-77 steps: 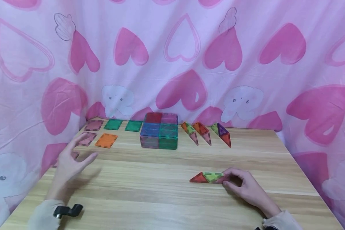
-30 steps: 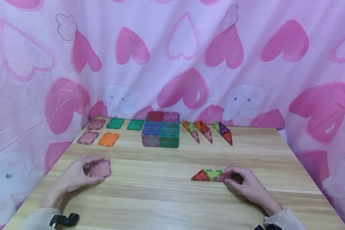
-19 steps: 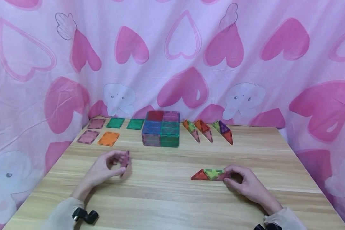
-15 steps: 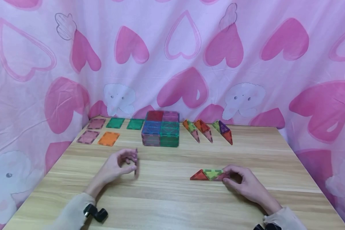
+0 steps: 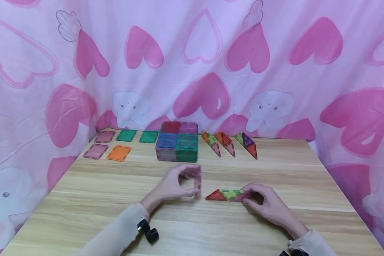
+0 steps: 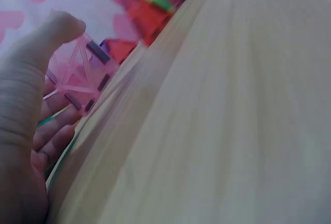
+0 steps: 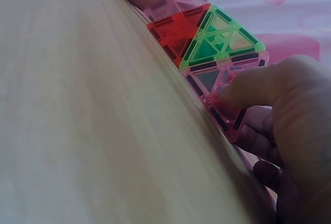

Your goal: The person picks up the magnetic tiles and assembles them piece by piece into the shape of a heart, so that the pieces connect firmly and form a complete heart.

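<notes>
My left hand (image 5: 174, 183) pinches a clear pink square magnetic tile (image 5: 197, 179) on edge, its face turned sideways. In the left wrist view that pink tile (image 6: 83, 76) shows dark magnet strips along its sides. Just to its right, a strip of three triangular magnetic tiles (image 5: 228, 195) stands on the table: red, lime green and pink. My right hand (image 5: 268, 204) grips the pink end between thumb and fingers. The right wrist view shows the red triangle (image 7: 178, 30) and green triangle (image 7: 222, 38) joined edge to edge, the red corner close to the pink square.
Behind stands a box of square tiles (image 5: 177, 142), red, blue, green and pink. Left of it lie loose squares, among them an orange tile (image 5: 119, 153) and a green tile (image 5: 126, 135). Several triangle strips (image 5: 225, 142) lie at the right, before a pink heart-patterned curtain (image 5: 198, 42).
The left hand reached the pink square at the left, picked it up, turned it on edge and carried it right toward the triangle strip. The right hand kept its grip, shifting slightly left.
</notes>
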{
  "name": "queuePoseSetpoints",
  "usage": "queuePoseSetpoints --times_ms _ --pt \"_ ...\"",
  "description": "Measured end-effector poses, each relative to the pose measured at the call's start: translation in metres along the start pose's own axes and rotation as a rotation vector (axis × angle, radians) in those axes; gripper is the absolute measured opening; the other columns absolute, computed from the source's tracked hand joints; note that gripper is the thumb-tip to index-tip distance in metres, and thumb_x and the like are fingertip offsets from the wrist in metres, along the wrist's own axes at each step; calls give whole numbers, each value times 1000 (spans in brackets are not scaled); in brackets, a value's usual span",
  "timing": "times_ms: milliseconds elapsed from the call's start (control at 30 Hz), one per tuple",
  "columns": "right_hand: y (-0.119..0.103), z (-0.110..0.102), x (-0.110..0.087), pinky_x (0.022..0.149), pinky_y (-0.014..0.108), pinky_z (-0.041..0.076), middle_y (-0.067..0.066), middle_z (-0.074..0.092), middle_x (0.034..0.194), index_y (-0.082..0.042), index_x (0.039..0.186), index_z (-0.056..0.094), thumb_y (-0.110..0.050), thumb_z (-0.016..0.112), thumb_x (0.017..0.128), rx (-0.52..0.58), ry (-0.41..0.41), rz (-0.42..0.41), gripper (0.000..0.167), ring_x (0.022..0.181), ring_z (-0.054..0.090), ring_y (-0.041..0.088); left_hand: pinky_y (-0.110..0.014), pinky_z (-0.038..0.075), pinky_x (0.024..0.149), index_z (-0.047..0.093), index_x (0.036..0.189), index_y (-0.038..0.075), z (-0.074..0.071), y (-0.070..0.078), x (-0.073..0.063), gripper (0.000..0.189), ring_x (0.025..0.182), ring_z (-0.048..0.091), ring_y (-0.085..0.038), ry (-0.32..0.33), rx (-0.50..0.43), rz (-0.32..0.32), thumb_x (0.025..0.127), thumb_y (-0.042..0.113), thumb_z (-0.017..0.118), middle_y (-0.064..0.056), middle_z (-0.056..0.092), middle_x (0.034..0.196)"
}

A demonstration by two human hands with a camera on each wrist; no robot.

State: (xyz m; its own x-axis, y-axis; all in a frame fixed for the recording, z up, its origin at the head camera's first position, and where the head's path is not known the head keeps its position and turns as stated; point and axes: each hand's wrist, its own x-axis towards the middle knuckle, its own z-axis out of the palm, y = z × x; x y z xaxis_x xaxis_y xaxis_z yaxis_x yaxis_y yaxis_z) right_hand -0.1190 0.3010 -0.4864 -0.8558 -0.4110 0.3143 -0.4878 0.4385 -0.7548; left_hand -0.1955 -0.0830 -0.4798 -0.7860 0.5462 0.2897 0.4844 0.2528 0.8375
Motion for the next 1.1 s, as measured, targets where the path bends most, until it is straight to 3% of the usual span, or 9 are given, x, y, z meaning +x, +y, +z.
queuePoseSetpoints --times_ms 200,500,567,667,733,833,967,1100 --pt "-2 6 2 90 24 58 -10 78 108 -25 116 78 -4 85 98 -1 -11 -40 29 97 73 11 -35 60 98 67 150 23 23 7 16 73 118 70 -13 -43 43 59 85 35 99 11 73 130" --pt "-3 4 1 92 25 57 -12 78 111 -30 117 78 -10 85 99 -23 -25 -9 27 101 72 10 -34 59 102 64 154 21 23 10 18 80 119 67 -14 -89 99 75 84 34 99 8 70 136" --pt "-2 1 1 95 24 56 -8 78 115 -26 121 78 -9 83 100 18 -38 -11 27 104 72 10 -33 59 102 64 155 21 23 9 18 81 119 66 -14 -97 108 80 83 32 99 8 69 136" --pt "2 -6 1 98 24 57 5 78 121 -12 129 76 -2 72 105 167 -24 -5 26 108 73 15 -32 58 102 64 155 22 23 9 18 82 121 65 -13 -109 110 86 82 31 100 9 67 139" --pt "5 -13 2 95 26 59 12 78 122 -1 131 73 2 63 109 264 43 15 24 108 74 19 -32 58 102 64 155 23 24 9 19 81 121 64 -13 -112 111 87 82 31 100 10 67 140" --pt "14 -24 10 91 27 61 13 78 118 11 130 67 1 58 112 336 213 80 23 105 75 21 -32 58 101 64 154 23 23 9 20 80 120 65 -14 -108 115 88 82 30 99 9 66 139" --pt "34 -37 31 85 20 58 5 77 113 9 133 68 -9 69 111 205 437 192 28 97 72 13 -34 59 101 65 153 22 24 9 21 79 118 65 -16 -102 117 93 82 30 100 6 66 136" --pt "57 -47 54 87 13 52 10 74 124 0 142 68 -23 77 108 27 552 285 42 104 68 14 -33 59 101 65 152 21 26 9 21 79 117 66 -15 -108 114 89 82 30 100 6 66 135"
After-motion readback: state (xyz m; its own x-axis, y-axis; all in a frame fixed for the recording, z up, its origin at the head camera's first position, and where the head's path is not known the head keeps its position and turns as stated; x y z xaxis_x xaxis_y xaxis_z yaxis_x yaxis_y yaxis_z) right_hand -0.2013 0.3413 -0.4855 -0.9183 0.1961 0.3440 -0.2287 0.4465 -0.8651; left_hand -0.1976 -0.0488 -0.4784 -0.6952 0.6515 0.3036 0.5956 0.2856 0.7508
